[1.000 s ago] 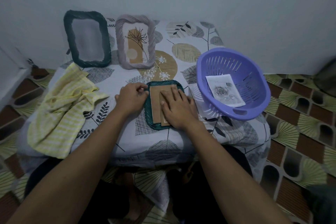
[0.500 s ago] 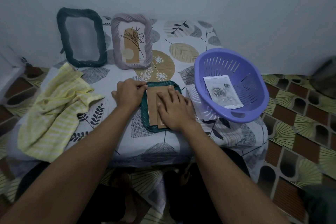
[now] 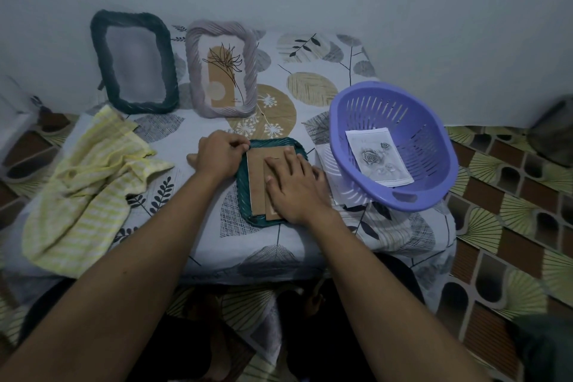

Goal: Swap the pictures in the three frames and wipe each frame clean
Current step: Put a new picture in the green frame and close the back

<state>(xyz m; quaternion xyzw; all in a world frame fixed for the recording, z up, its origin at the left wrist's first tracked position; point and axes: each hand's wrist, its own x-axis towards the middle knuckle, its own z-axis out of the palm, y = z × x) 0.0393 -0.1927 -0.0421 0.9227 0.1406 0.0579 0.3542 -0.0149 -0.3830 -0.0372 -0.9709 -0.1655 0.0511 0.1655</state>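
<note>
Head view: the bench (image 3: 192, 236), under a leaf-print cover, carries everything, and the teal frame (image 3: 273, 143) lies face down at its middle. Left of that frame sprawls a yellow cloth (image 3: 90, 189), held by neither hand; right of it sits a purple basket (image 3: 428, 133) with loose papers (image 3: 341, 192) under its near edge. Behind the teal frame and to the left, a dark frame (image 3: 145, 106) and a lilac frame (image 3: 223, 111) lean on the wall. The lilac one holds a plant print. The dark one looks empty, though the dim light leaves that unsure.

The hands are apart. The right hand (image 3: 294, 186) lies flat, pressing the cardboard backing (image 3: 257, 177) into the teal frame. The left hand (image 3: 218, 153) is curled at the upper left corner, seemingly pinching the backing's edge. A rose picture (image 3: 376, 158) waits in the basket, so swapping seems about midway and wiping still to come. Whatever sits under the backing is hidden.
</note>
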